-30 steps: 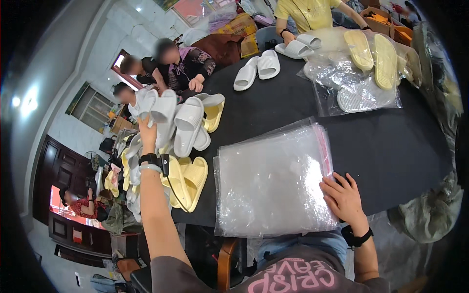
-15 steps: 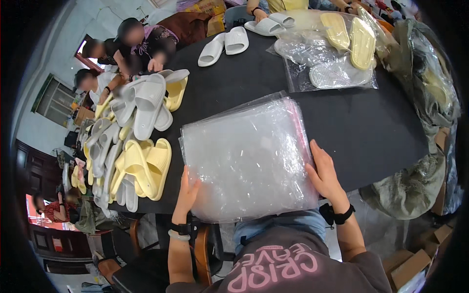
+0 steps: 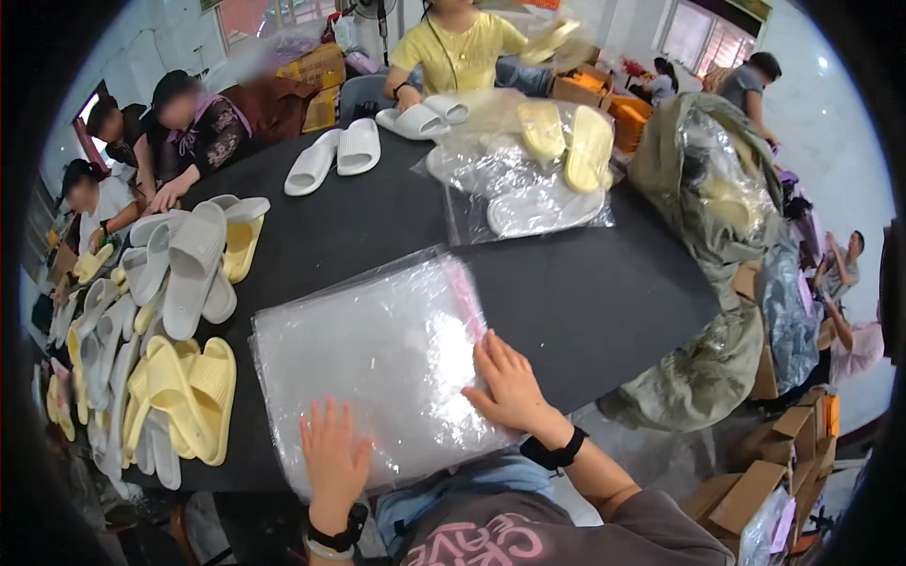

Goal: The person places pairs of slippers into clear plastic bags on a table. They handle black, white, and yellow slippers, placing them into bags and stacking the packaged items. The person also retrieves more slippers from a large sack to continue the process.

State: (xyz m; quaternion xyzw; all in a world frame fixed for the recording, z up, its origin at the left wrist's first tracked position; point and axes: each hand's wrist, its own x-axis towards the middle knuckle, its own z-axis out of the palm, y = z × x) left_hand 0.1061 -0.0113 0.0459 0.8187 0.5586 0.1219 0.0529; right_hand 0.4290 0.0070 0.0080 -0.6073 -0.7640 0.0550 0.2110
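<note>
1. Left of the bag stack [image 3: 368, 363], heaped along the table [image 3: 604, 311]: grey slippers [image 3: 195, 264] and yellow slippers [image 3: 212, 401], some near the stack's left edge and hemming in that side.
2. Beyond the stack's far edge, soles down: a grey pair [image 3: 359, 148].
3. Near the stack's far right corner: clear packets [image 3: 472, 174] with grey and yellow slippers, layered; hard to tell whether the yellow ones lie inside or on top.
4. Well beyond the stack, across the table: a co-worker [image 3: 462, 52] in yellow, one hand at another grey pair [image 3: 449, 108], the other raised with something pale yellow, blurred.
5. Well right of the stack: a green sack [image 3: 665, 141], plus cartons [image 3: 755, 500] nearer the body.
6. Under both hands, flat on the table: the stack itself, pink strip [image 3: 464, 297] along its right edge.
7. On the stack's near left part: left hand [image 3: 337, 453], palm down, fingers spread and pointing away, gripping nothing.
8. On the stack's right edge: right hand [image 3: 514, 387], fingers extended, thumb apart, laid over the plastic without grasping.
</note>
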